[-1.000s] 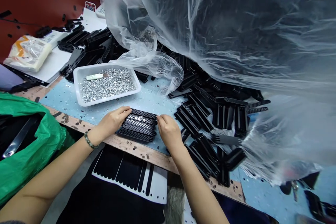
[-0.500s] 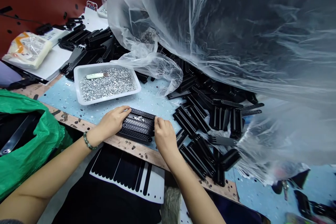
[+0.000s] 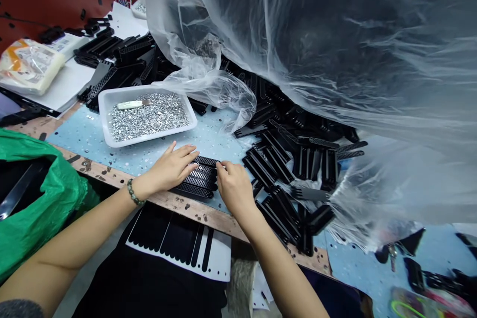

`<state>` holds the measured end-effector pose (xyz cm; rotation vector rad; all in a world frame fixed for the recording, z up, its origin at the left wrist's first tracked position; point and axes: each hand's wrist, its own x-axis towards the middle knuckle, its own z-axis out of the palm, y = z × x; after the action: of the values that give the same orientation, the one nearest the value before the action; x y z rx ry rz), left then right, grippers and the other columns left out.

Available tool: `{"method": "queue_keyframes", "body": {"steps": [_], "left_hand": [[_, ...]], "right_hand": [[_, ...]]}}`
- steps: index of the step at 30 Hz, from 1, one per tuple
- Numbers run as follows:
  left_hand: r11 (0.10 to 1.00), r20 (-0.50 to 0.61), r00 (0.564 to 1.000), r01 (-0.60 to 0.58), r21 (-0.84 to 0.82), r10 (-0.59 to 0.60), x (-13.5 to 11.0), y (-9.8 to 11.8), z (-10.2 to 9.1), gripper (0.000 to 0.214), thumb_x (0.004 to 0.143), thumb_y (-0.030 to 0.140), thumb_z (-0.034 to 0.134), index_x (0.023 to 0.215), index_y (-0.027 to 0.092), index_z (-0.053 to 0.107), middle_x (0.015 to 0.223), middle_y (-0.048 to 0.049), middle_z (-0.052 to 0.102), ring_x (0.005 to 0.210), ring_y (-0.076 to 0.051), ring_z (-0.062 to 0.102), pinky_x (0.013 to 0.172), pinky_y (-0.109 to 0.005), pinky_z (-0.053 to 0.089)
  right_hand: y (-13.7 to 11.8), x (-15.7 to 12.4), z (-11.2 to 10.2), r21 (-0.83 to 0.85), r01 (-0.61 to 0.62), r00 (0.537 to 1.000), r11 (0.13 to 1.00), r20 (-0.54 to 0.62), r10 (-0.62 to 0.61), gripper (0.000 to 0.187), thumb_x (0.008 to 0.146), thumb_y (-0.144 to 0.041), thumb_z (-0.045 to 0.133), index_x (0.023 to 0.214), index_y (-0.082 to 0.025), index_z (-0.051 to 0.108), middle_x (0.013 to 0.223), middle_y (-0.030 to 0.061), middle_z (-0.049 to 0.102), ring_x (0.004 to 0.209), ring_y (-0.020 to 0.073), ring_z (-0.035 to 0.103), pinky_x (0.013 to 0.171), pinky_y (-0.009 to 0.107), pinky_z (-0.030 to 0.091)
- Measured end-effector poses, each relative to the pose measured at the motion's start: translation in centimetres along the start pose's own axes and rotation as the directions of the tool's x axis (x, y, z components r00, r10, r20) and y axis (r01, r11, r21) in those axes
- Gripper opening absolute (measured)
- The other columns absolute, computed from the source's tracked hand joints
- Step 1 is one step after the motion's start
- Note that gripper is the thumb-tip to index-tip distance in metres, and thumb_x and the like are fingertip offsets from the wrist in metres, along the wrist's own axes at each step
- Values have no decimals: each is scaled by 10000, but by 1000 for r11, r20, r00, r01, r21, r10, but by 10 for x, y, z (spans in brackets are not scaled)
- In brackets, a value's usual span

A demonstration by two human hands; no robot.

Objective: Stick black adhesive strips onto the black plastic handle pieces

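Tray [image 3: 108,124]: silver fasteners [image 3: 149,117] | hands [image 3: 171,169]: black strips [image 3: 199,179]

My left hand [image 3: 172,168] lies flat, fingers spread, on a row of black perforated plastic strips [image 3: 199,180] | my right hand [image 3: 233,186] pinches their right end | white plastic tray of small silver metal bits [image 3: 146,115] just beyond | clear plastic sheet [image 3: 316,49] over heaped black strips [image 3: 286,179] at right
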<state>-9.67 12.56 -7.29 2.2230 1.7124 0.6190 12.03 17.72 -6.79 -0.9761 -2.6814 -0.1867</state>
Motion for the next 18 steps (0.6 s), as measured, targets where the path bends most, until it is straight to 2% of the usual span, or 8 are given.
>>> {"method": "queue_keyframes", "body": {"steps": [3, 5, 8, 13, 18], "left_hand": [[996, -90, 992, -83, 17, 84, -1, 4, 1, 325, 995, 282, 370, 1197, 205, 613, 1192, -72, 629, 1121, -187, 573, 1123, -560, 287], [991, -102, 986, -127, 51, 132, 2, 8, 4, 258, 969, 240, 428, 1063, 200, 665, 1060, -54, 656, 1009, -179, 589, 1094, -555, 315], [987, -106, 985, -125, 98, 135, 8, 12, 11, 213, 946, 232, 480, 937, 180, 686, 980, -47, 660, 940, -182, 585, 1076, -563, 323], [987, -145, 982, -107, 123, 124, 13, 15, 18, 216, 942, 210, 480, 853, 164, 671, 913, -34, 663, 902, -174, 576, 1063, -547, 346], [959, -204, 946, -213, 188, 250, 9, 25, 19, 230, 942, 160, 449, 849, 152, 660, 944, -34, 672, 881, -144, 585, 1074, -473, 379]], "right_hand": [[-9, 5, 3, 219, -23, 998, 975, -53, 36, 214, 967, -183, 460, 1030, -124, 656, 953, 90, 654, 858, 187, 574, 781, 311, 471], [-13, 8, 7, 268, -10, 999, 963, -39, 22, 227, 981, -206, 439, 957, -146, 656, 918, 79, 650, 843, 179, 574, 781, 303, 470], [-11, 5, 13, 268, -30, 999, 963, -30, 39, 236, 983, -209, 435, 874, -157, 638, 860, 71, 641, 811, 180, 563, 779, 312, 463], [2, -14, 15, 224, -74, 992, 972, -86, 95, 171, 963, -191, 486, 879, -150, 629, 849, 73, 648, 824, 186, 568, 791, 322, 467], [0, -27, 16, 123, 4, 986, 992, -164, 17, 188, 948, -126, 475, 1022, -127, 649, 917, 82, 685, 829, 185, 587, 938, 370, 472]]}}
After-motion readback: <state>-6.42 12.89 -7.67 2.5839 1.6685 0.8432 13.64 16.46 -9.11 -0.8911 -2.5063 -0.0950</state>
